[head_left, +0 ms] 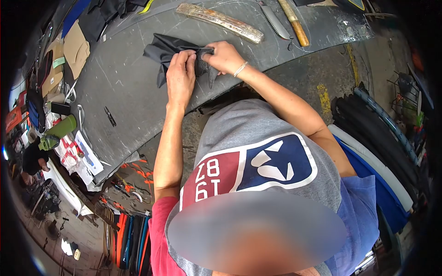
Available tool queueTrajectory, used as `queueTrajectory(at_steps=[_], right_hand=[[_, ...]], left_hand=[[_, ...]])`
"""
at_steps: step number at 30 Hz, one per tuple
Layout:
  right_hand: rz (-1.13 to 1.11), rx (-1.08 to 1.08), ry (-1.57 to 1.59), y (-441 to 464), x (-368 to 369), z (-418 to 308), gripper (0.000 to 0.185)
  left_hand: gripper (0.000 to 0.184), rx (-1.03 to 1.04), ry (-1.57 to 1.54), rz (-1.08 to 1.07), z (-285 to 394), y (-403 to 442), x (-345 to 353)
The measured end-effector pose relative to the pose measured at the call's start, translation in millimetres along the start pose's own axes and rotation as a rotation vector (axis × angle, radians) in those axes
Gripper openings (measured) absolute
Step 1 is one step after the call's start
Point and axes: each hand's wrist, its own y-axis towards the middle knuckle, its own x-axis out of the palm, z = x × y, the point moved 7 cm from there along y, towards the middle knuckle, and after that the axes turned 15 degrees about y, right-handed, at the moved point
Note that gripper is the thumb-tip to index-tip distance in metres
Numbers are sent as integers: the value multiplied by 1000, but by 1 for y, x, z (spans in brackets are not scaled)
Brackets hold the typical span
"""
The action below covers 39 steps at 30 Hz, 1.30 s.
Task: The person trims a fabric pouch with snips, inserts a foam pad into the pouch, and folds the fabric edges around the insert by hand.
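While the left hand (181, 76) pinches it, black fabric (165, 48) spreads leftward.

Single head-worn view, wide, round-edged, facing steeply down and forward. Shirt (237, 126) close, large at lower centre; left hand (181, 76) and right hand (224, 57) farther off, upper centre; table (133, 101) across top.

The scuffed grey table (131, 76) carries bunched black fabric (166, 48). On it also lie a long bar (221, 22), a serrated blade (275, 21), a wooden-handled tool (300, 34) and a slim black item (110, 117)
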Motion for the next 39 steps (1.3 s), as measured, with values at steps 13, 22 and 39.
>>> queueTrajectory(at_steps=[13,22,39], right_hand=[[119,-298,-164,17,13,-4,32],[232,-261,23,18,11,18,42],[400,-536,71,11,10,15,42]], left_hand=[[18,-52,156,95,-35,-24,-3],[12,-91,80,217,-38,-40,-9],[11,-281,-353,9,-37,-51,14]])
